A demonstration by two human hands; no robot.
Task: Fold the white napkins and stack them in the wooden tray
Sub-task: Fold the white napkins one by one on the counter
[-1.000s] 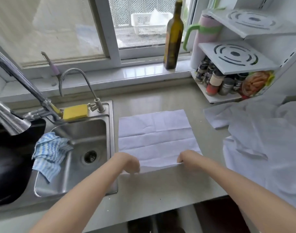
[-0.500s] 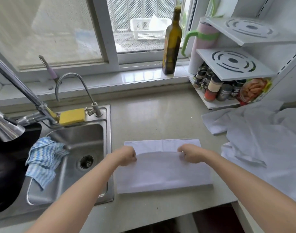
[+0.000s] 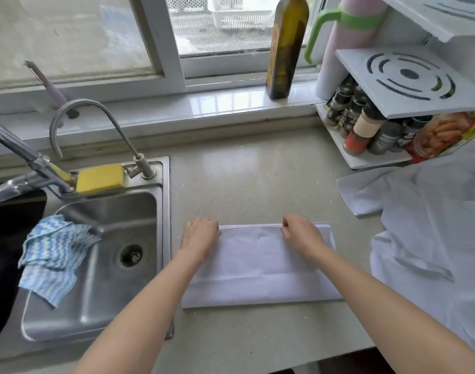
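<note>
A white napkin [image 3: 258, 268] lies folded in half on the beige counter, a wide strip with its fold toward me. My left hand [image 3: 200, 236] sits on its far left corner, fingers curled round the edge. At the far edge, right of the middle, my right hand [image 3: 301, 234] pinches the top layer. A heap of loose white napkins [image 3: 425, 233] covers the counter to the right. No wooden tray is in view.
A steel sink [image 3: 161, 206] borders the napkin on the left, with a blue striped cloth [image 3: 53, 255], a yellow sponge [image 3: 100, 178] and two faucets. A dark oil bottle [image 3: 286, 47] stands on the windowsill. A white spice rack [image 3: 371, 130] fills the back right corner.
Both hands lifted the napkin's near edge and carried it away from me to the far edge. The napkin went from flat and open to folded in half.
</note>
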